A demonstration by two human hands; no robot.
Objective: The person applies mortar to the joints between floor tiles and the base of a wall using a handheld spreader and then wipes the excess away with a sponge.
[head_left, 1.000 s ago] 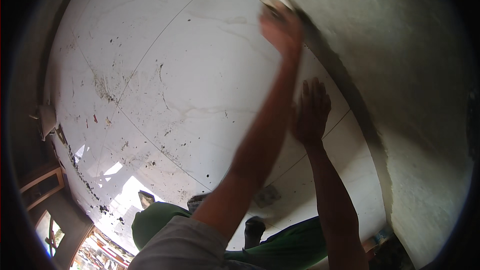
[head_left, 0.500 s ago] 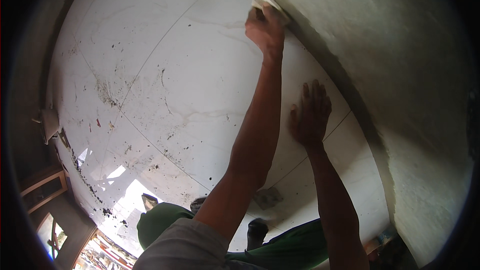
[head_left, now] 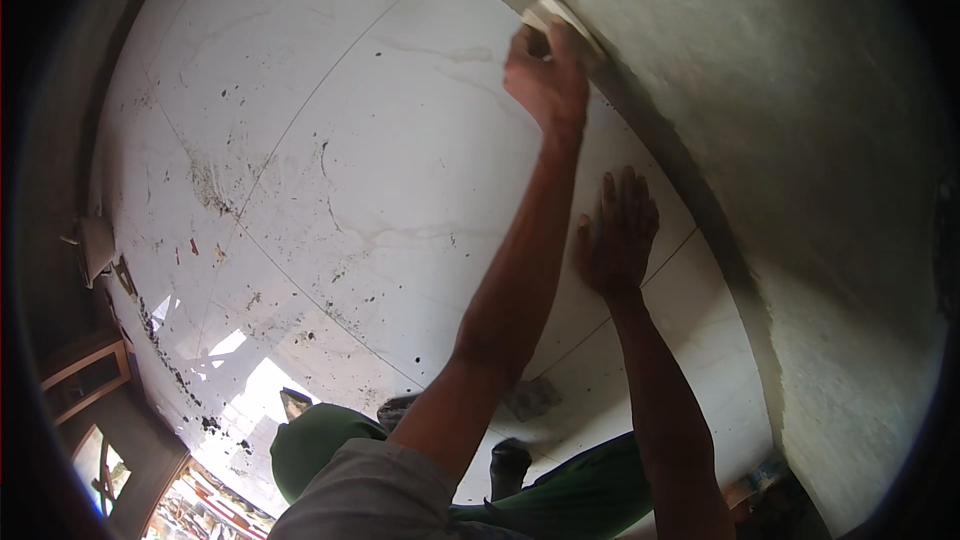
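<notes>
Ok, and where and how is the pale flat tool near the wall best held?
The pale flat tool is probably best gripped on its near side, coming from the floor, as the left hand does: it looks flat, and its far side faces the wall. The gripped part itself is mostly hidden.

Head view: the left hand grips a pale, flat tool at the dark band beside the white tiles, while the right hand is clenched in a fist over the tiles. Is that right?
Not quite: the right hand is open, its fingers stretched out, as the head view shows. The left hand does grip a pale, flat tool at the dark band beside the white tiles.
</notes>
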